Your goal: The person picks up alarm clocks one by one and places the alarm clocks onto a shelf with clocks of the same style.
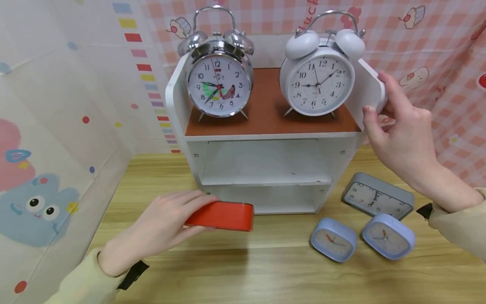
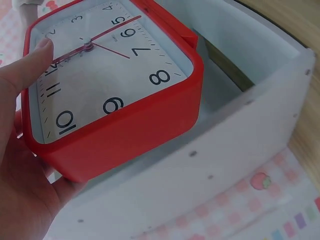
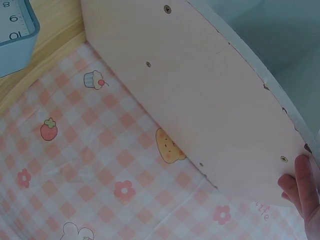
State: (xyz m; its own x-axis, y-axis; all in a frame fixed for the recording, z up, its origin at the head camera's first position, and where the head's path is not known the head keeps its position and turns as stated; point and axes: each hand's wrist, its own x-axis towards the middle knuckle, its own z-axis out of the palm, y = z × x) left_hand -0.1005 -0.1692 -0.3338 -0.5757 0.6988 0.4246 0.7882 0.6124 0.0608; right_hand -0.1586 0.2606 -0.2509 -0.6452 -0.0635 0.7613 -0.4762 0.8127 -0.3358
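My left hand (image 1: 161,223) grips a red square clock (image 1: 225,216), thumb on one side and fingers on the other, in front of the lowest shelf level. In the left wrist view the clock's white dial (image 2: 95,70) faces the camera, with the thumb on it. A white shelf unit (image 1: 271,136) stands upright on the table. My right hand (image 1: 408,131) holds the upper edge of its right side panel (image 1: 372,86) between thumb and fingers. On the brown top board stand a silver twin-bell alarm clock (image 1: 220,86) at left and a white one (image 1: 319,84) at right.
Right of the unit, on the wooden table (image 1: 273,270), lie a grey rectangular clock (image 1: 379,196) and two small blue clocks, one at left (image 1: 334,240) and one at right (image 1: 388,236). A pink checked cloth (image 1: 414,42) hangs behind.
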